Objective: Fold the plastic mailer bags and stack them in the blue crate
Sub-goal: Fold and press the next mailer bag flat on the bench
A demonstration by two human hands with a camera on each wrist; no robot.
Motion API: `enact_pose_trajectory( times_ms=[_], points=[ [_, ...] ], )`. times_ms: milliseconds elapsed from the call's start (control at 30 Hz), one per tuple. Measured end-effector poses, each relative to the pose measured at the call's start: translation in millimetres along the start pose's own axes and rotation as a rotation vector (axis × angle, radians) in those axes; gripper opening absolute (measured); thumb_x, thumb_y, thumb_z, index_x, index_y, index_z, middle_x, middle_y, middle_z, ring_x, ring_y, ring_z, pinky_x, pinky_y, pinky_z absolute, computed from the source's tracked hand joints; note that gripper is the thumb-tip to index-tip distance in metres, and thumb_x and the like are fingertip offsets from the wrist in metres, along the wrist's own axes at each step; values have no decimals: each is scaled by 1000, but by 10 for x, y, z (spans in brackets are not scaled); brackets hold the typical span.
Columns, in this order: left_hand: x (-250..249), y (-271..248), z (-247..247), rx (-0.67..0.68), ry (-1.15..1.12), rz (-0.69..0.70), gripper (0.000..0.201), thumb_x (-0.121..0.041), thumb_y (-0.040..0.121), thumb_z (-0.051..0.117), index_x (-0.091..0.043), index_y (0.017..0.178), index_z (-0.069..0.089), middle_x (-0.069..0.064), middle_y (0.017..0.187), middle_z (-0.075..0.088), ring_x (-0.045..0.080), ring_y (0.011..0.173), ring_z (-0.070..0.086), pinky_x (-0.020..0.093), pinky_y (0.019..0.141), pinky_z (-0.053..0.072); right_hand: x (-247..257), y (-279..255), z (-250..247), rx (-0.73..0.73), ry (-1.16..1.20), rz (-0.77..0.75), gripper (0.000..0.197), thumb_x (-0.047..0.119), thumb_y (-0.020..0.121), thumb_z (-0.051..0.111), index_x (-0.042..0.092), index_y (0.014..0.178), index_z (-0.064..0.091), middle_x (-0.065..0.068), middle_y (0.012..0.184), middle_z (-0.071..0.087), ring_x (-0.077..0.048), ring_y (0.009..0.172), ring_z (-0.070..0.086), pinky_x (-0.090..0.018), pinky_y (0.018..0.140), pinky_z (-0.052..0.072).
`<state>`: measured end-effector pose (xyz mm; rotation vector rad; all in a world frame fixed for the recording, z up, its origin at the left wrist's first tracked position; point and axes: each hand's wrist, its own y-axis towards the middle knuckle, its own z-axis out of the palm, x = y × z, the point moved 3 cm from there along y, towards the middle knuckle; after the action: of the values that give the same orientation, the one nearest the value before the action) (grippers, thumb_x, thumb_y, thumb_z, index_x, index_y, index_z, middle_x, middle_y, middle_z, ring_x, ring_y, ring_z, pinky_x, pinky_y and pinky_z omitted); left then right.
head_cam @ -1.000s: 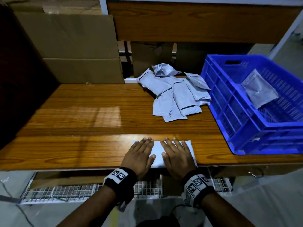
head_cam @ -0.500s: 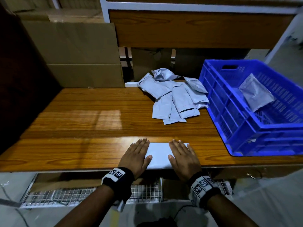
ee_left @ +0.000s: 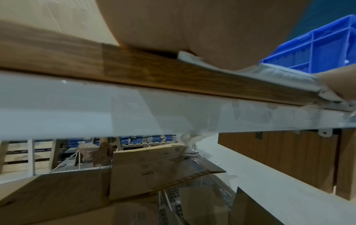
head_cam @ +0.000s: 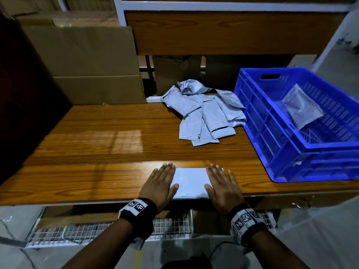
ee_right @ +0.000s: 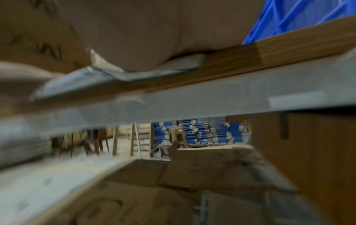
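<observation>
Folded mailer bag (head_cam: pixel 190 182): flat, pale grey, lay at the table's near edge, both ends hidden under hands. Pile of loose mailer bags (head_cam: pixel 206 115): grey, crumpled, heaped at the back, just beside the blue crate (head_cam: pixel 272 133). Inside the crate, one folded grey bag (head_cam: pixel 301 107), tilted against the far wall.

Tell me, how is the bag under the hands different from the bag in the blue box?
The bag under the hands lies flat and smooth on the table, pressed by the left hand and the right hand. The bag in the blue crate looks wrinkled, leans tilted against the crate wall, and nobody touches it. Both are pale grey plastic mailers.
</observation>
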<state>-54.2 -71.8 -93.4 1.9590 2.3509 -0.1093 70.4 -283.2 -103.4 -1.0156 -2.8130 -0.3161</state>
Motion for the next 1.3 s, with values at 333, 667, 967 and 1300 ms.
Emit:
enact_pose_trajectory(
  times_ms=[333, 667, 967, 1300],
  points=[
    [-20, 10, -41, 58, 72, -17, 80, -59, 91, -6, -13, 154, 10, 4, 161, 8, 18, 148, 1, 38, 117, -7, 7, 30, -88, 107, -99, 37, 69, 54, 96, 6, 21, 155, 15, 2, 162, 12, -17, 150, 8, -50, 119, 2],
    [-444, 115, -50, 50, 16, 0, 77, -50, 87, -8, -16, 154, 7, 2, 162, 6, 16, 148, 0, 38, 120, -3, 667, 217, 20, 74, -5, -5, 57, 35, 90, 35, 12, 137, 54, -8, 144, 51, -24, 134, 46, -52, 111, 33],
    [-456, 106, 1, 20, 61, -9, 68, -44, 94, 6, -14, 153, 17, 6, 160, 17, 20, 148, 10, 41, 120, 3, 661, 240, 79, 13, -89, -2, 62, 36, 86, 33, 15, 141, 48, -7, 147, 47, -24, 137, 42, -49, 115, 25],
    [-461, 106, -2, 56, 113, -11, 68, -43, 93, -2, -15, 154, 6, 5, 162, 5, 19, 148, 0, 40, 120, -2, 636, 215, 123, -32, -72, -9, 59, 36, 89, 33, 14, 142, 48, -7, 148, 45, -25, 138, 41, -48, 115, 20]
  ],
)
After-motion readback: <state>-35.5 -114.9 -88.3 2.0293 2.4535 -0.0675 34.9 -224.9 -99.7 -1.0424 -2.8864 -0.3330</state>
